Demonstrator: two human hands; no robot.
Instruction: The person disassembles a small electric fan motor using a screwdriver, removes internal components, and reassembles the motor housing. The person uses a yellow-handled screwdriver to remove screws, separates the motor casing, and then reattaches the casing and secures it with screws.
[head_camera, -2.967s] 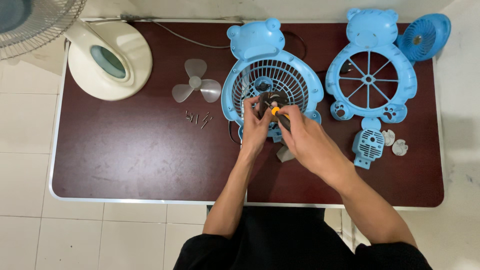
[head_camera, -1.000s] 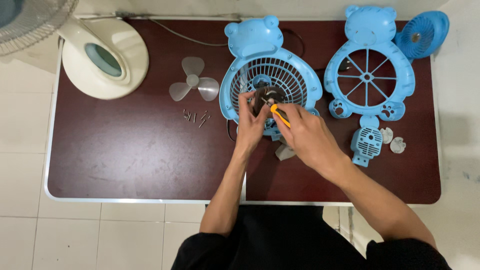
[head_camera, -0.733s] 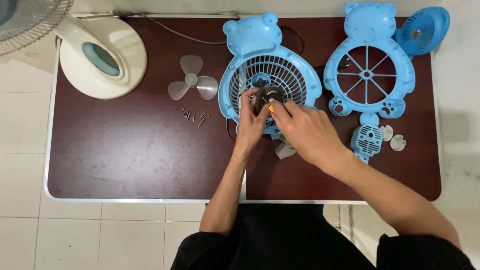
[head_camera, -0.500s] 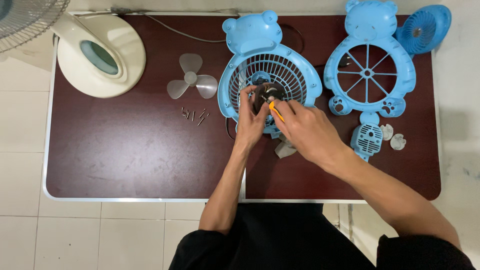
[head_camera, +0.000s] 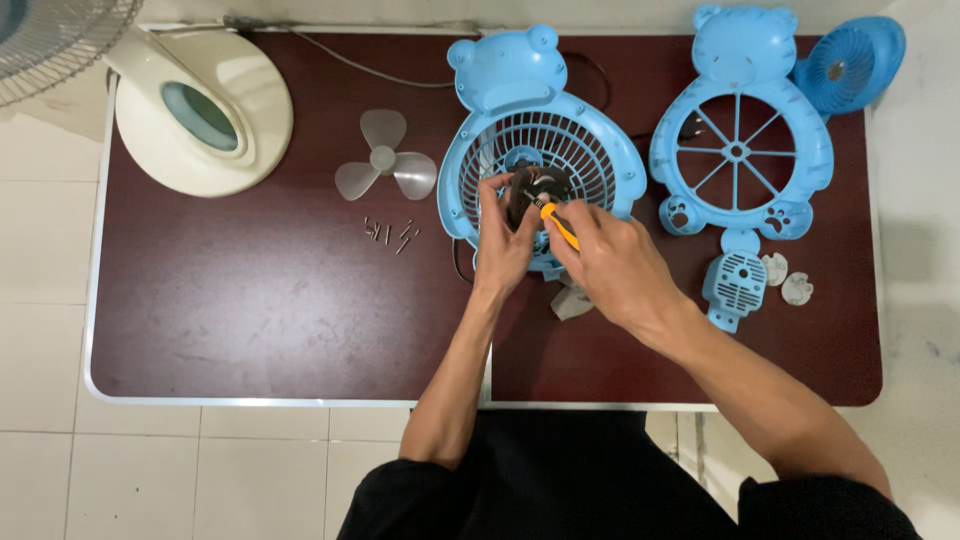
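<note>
The blue bear-shaped fan grille (head_camera: 560, 150) lies at twelve o'clock on the tabletop (head_camera: 250, 310). The left hand (head_camera: 503, 245) has its fingers clamped on the dark motor (head_camera: 535, 185) at the grille's centre, while the right hand (head_camera: 610, 265) has its fingers closed round a yellow-handled screwdriver (head_camera: 558, 225), tip at the motor. This looks like work on a motor screw; the tip must stay seated squarely.

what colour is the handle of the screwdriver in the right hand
Orange-yellow, seen in the head view: the screwdriver handle shows just above the right hand.
</note>
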